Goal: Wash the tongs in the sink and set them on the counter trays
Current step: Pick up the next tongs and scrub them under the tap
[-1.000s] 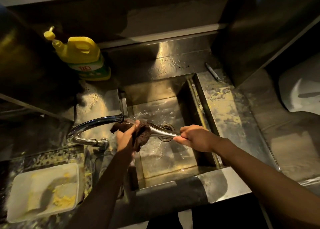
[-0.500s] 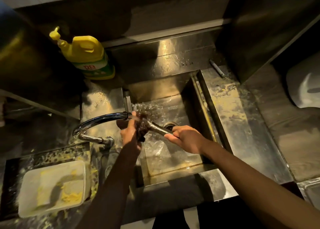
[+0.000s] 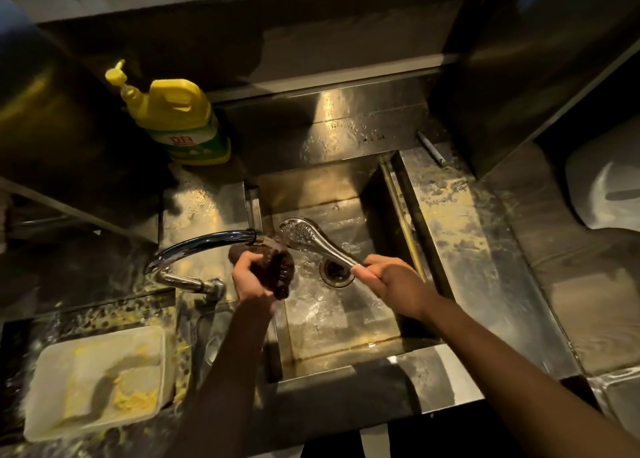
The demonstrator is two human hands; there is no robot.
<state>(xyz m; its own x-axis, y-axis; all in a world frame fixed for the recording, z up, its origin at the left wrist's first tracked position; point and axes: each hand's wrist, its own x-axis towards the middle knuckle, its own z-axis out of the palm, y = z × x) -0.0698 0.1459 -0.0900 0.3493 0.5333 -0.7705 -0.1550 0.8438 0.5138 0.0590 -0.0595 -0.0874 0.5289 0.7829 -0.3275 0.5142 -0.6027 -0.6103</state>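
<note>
Shiny metal tongs [image 3: 313,240] with a perforated spoon-shaped head hang over the steel sink [image 3: 401,194], head pointing up-left, above the drain [image 3: 336,272]. My right hand [image 3: 388,279] grips their handle end. My left hand [image 3: 251,279] is closed on a dark brown scrubbing cloth [image 3: 277,265] just left of the tongs, under the curved chrome faucet [image 3: 194,246]. The cloth is apart from the tongs' head. Water runs and splashes on the sink floor.
A yellow dish-soap pump bottle [image 3: 176,118] stands behind the sink at the left. A white tray [image 3: 93,381] smeared with yellow residue sits on the left counter. The wet right counter [image 3: 478,249] carries yellow smears and a small dark pen-like object [image 3: 431,147].
The cloth was wrapped around the tongs' head before; now it has slid off to the left and the bare perforated head shows. The view has shifted slightly.
</note>
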